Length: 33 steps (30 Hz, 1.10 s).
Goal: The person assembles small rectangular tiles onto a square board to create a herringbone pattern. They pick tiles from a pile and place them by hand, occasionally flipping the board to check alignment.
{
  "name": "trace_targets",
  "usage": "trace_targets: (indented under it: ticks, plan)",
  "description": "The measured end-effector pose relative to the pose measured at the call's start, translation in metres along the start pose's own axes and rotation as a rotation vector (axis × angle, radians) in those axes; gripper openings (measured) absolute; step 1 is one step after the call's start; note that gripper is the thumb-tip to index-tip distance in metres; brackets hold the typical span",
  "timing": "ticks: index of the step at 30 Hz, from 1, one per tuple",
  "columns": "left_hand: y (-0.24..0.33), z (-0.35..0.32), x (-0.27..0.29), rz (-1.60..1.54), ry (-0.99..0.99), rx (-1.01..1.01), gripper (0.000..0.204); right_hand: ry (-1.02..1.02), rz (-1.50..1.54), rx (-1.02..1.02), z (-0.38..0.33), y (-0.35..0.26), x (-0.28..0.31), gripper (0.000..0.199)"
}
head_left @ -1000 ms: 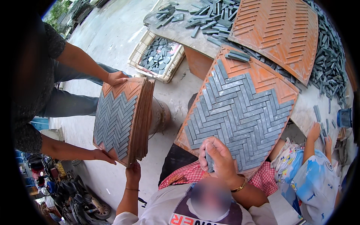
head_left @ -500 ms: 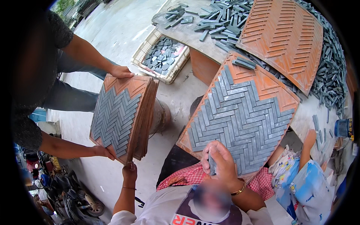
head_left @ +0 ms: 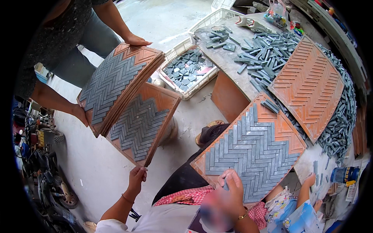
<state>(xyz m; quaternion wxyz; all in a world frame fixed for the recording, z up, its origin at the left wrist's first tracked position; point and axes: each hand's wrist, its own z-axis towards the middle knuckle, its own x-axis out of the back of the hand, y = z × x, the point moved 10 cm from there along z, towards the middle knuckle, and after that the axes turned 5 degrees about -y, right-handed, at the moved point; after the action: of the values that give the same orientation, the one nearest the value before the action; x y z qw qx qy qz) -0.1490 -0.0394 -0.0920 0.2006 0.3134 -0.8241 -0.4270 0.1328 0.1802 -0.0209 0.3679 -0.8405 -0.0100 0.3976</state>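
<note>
My left hand (head_left: 136, 181) is closed at the lower corner of an orange tray (head_left: 165, 96), whose grooves hold grey strip tiles in a herringbone pattern. Just above it a co-worker's two hands grip a tilted stack of similar trays (head_left: 112, 83). In front of me lies another orange tray (head_left: 199, 164), mostly filled with grey herringbone tiles (head_left: 248, 155); its right corner shows bare grooves. Over its near edge my right hand (head_left: 233, 188) is closed around a small grey tile (head_left: 226, 185). A few loose strips (head_left: 270, 106) rest on the tray's far corner.
An unfilled orange tray (head_left: 307, 89) lies on heaped grey tile strips (head_left: 268, 52) on the table (head_left: 229, 64). A white crate (head_left: 185, 96) of tile pieces stands on the floor. At right are a blue-capped jar (head_left: 345, 174) and another person's arm (head_left: 305, 188). Motorbikes (head_left: 50, 194) stand at left.
The co-worker has lifted several trays up and away from the stack, exposing the tray at my left hand. My view has shifted; my right hand still holds the tile.
</note>
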Motion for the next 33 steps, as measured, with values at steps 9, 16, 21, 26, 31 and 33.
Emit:
trace_targets:
  ticks: [9, 16, 21, 26, 31, 33]
  plan:
    - [0.063, 0.035, -0.077, 0.308, -0.180, -0.291, 0.017, 0.263, -0.074, 0.035, 0.005, 0.017, 0.048, 0.008]
    - [0.099, 0.074, -0.074, 0.429, -0.095, -0.475, 0.015, 0.466, -0.074, 0.018, -0.009, -0.021, 0.032, 0.008]
    - [0.199, 0.117, -0.074, 1.084, 0.456, -1.071, 0.022, 0.398, -0.102, 0.053, -0.001, -0.025, 0.027, 0.009]
    - [0.190, 0.184, -0.065, 1.257, 0.608, -0.919, 0.022, 0.382, -0.143, 0.080, -0.002, -0.020, 0.049, 0.008]
    - [0.197, 0.195, -0.054, 0.975, 0.413, -0.888, 0.019, 0.457, -0.398, 0.055, -0.002, -0.027, 0.038, 0.007]
    - [0.207, 0.196, -0.050, 0.932, 0.360, -0.885, 0.019, 0.358, -0.693, 0.134, 0.002, -0.028, 0.041, 0.007]
